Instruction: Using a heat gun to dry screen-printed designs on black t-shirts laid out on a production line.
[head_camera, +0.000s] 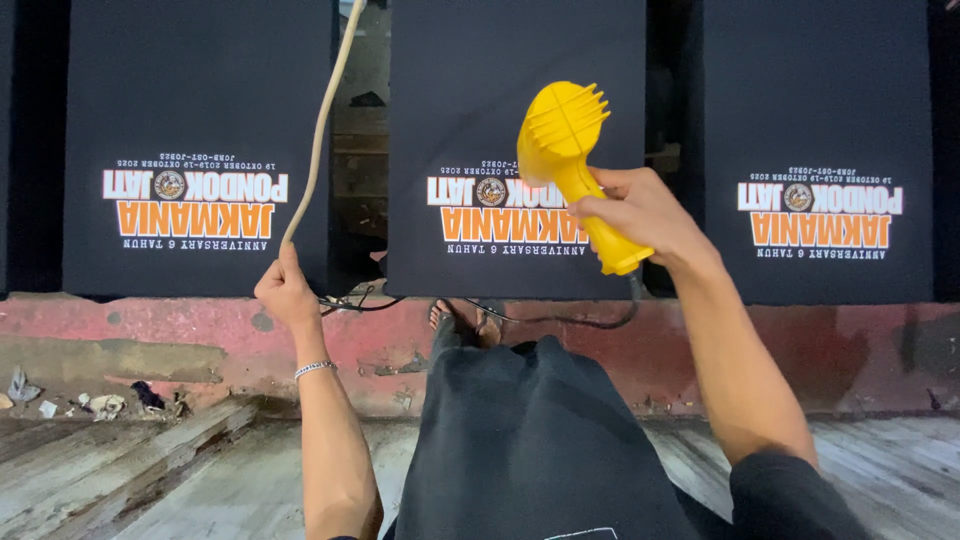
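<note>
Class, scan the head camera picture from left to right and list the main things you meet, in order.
Left black printed panel → left hand holding a beige cord → yellow plastic heat gun → right hand → right black printed panel.

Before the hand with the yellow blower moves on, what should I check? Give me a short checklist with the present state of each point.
1. Right hand grips the handle of the yellow heat blower firmly: ok.
2. Nozzle faces the middle black printed panel, not a person: ok.
3. Left hand holds the beige cord clear of the nozzle: ok.
4. Black cable lies free of the sandalled feet: not ok, it runs right by them.
5. Blower switched on: cannot tell.
6. Print on the middle panel dry: cannot tell.
</note>
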